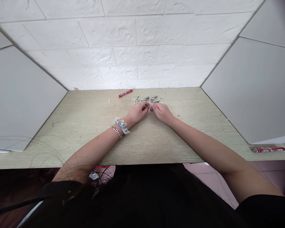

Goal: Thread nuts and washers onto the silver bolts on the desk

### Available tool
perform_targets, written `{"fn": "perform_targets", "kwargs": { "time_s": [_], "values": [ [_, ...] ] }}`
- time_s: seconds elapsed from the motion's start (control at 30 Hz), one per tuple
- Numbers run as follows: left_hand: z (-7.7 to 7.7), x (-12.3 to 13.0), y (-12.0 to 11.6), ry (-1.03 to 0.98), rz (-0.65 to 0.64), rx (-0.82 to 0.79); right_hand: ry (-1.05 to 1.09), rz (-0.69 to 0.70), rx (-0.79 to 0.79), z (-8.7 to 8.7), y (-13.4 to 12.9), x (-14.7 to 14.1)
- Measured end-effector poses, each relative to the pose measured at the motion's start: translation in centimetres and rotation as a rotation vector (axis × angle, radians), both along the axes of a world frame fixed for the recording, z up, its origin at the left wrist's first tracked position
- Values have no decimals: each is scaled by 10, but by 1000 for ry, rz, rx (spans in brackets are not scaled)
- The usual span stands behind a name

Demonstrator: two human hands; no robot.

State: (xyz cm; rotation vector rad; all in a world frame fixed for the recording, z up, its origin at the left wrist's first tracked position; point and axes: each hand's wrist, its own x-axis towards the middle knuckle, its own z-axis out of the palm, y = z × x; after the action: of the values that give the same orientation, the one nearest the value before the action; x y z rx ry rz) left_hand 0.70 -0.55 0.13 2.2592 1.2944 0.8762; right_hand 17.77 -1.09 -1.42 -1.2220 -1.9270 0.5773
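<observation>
Both hands meet above the middle of the wooden table [142,136]. Between their fingertips is a small silver bolt [148,106]. My left hand [137,111] is closed on the bolt's left end, and my right hand [161,112] pinches its right end. Just beyond my fingers lie several loose metal bolts, nuts and washers, among them a bolt [137,97], a bolt [154,97] and a washer [161,98]. A blue and white scrunchie [122,125] and a silver bracelet [116,131] circle my left wrist.
A red tube [125,93] lies near the back edge, left of the metal parts. Another red tube [268,149] rests at the far right. Grey panels [21,101] [249,91] stand on both sides, with a white brick-patterned wall [137,57] behind.
</observation>
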Motion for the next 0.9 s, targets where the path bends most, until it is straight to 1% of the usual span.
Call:
{"fn": "perform_targets", "kwargs": {
  "time_s": [0.13, 0.2, 0.3, 0.43, 0.7, 0.9],
  "values": [
    [-1, 0, 1, -18, 43, -9, -35, 14, -1, 3, -4, -1],
    [-1, 0, 2, -13, 58, -11, -50, 19, 37, 5, -7, -2],
    [0, 0, 1, -1, 66, -10, -18, 0, 97, 5, -11, -5],
    [2, 0, 0, -18, 57, -9, 23, -17, 101, 5, -14, -7],
    [1, 1, 1, -17, 62, 11, 68, -57, 70, 1, -9, -4],
    [0, 0, 1, -34, 17, 37, 74, -75, 95, -5, -3, -2]
  ]
}}
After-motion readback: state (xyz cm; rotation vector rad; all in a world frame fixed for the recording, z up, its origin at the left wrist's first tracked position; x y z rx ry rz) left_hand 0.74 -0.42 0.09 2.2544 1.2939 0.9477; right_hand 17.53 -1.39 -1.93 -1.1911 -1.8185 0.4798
